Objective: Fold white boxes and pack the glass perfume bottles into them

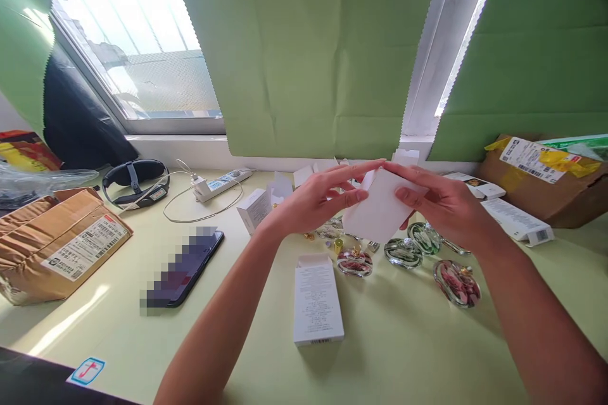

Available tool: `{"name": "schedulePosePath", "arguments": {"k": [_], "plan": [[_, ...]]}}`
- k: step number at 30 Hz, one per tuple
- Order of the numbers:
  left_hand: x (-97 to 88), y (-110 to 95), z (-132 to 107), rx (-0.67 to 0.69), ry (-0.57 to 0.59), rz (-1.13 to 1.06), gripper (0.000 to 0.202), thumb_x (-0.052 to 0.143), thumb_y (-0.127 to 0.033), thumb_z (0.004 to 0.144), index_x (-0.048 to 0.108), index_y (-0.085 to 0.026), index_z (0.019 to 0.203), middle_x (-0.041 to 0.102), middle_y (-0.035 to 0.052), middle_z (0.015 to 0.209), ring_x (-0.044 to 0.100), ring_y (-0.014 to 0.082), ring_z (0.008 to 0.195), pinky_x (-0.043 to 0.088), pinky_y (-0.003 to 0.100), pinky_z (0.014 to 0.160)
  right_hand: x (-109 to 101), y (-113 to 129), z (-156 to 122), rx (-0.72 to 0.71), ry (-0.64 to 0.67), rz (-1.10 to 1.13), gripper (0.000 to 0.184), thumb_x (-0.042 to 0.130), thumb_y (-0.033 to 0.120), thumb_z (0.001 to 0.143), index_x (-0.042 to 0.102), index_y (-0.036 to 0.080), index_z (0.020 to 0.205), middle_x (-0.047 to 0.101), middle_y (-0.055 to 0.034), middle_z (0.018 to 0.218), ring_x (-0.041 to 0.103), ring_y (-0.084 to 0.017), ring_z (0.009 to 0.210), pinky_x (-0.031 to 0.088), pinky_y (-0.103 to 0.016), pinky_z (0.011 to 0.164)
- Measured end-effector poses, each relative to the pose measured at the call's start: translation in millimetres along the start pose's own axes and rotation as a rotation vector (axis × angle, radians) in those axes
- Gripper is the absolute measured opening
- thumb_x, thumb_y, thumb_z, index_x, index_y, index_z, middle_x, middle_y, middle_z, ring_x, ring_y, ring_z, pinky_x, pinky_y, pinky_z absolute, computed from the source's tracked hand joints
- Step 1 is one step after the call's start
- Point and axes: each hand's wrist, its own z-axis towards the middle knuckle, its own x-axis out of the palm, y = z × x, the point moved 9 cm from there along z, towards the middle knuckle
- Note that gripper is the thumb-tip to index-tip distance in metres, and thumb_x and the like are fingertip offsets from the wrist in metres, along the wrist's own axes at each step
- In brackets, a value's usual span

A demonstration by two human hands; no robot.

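**While we grip from both sides**

As we hold it up over the pale green table (403, 354), the small white box (380, 212) hangs tilted between our hands, one corner pointing down. Our left hand (320, 199) pinches its upper left edge, and our right hand (444, 205) clamps the right side. Neither is nearer. Glass bottles (403, 253) lie just beneath.
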Motion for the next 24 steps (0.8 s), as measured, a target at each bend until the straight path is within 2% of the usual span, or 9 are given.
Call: {"name": "schedulePosePath", "arguments": {"k": [9, 14, 16, 20, 22, 24], "plan": [[2.1, 3.2, 1.4, -0.036, -0.017, -0.049, 0.047, 0.056, -0.036, 0.096, 0.052, -0.035, 0.143, 0.065, 0.0055, 0.122, 0.064, 0.0145, 0.093, 0.058, 0.027, 0.08, 0.5, -8.4, -1.1, 0.034, 0.032, 0.06, 0.042, 0.062, 0.05, 0.091, 0.062, 0.047, 0.133, 0.064, 0.0004, 0.126, 0.065, -0.016, 0.075, 0.065, -0.032, 0.054], [4.2, 1.9, 0.5, -0.032, -0.007, 0.018, 0.046, 0.052, -0.035, 0.099, 0.049, -0.036, 0.145, 0.062, 0.0056, 0.13, 0.064, 0.0152, 0.098, 0.057, 0.03, 0.086, 5.7, -9.1, -1.5, 0.084, 0.049, -0.035, 0.053, 0.061, 0.053, 0.09, 0.052, 0.048, 0.142, 0.066, -0.0004, 0.129, 0.067, -0.019, 0.077, 0.063, -0.036, 0.057], [5.2, 0.9, -0.1, -0.023, -0.001, 0.067, 0.045, 0.052, -0.035, 0.099, 0.05, -0.036, 0.145, 0.062, 0.006, 0.129, 0.064, 0.0155, 0.1, 0.056, 0.03, 0.088, 7.9, -6.3, -1.8, 0.079, 0.055, -0.104, 0.057, 0.065, 0.052, 0.088, 0.051, 0.046, 0.143, 0.069, -0.0021, 0.12, 0.066, -0.019, 0.071, 0.06, -0.034, 0.052], [8.9, 2.8, 0.2, -0.026, 0.015, 0.097, 0.055, 0.058, -0.038, 0.096, 0.043, -0.035, 0.149, 0.066, 0.0061, 0.119, 0.065, 0.0168, 0.1, 0.057, 0.03, 0.086, 5.9, -8.7, -2.2, 0.113, 0.047, -0.204, 0.048, 0.071, 0.052, 0.083, 0.062, 0.037, 0.128, 0.071, -0.0029, 0.093, 0.063, -0.018, 0.061, 0.052, -0.029, 0.041], [8.6, 6.1, 1.3, -0.041, -0.002, 0.085, 0.058, 0.059, -0.04, 0.095, 0.041, -0.034, 0.15, 0.067, 0.0062, 0.118, 0.065, 0.0176, 0.101, 0.057, 0.03, 0.086, 4.3, -9.9, -1.1, 0.116, 0.037, -0.172, 0.043, 0.072, 0.051, 0.081, 0.063, 0.035, 0.12, 0.07, -0.0033, 0.093, 0.065, -0.02, 0.067, 0.055, -0.029, 0.044], [8.4, 8.3, 2.5, -0.041, -0.014, 0.064, 0.05, 0.056, -0.039, 0.097, 0.047, -0.031, 0.146, 0.067, 0.006, 0.121, 0.065, 0.0174, 0.103, 0.056, 0.03, 0.089, 4.5, -9.6, 0.5, 0.102, 0.024, -0.075, 0.039, 0.072, 0.05, 0.081, 0.061, 0.036, 0.116, 0.068, -0.0032, 0.104, 0.067, -0.023, 0.081, 0.06, -0.031, 0.052]]}}
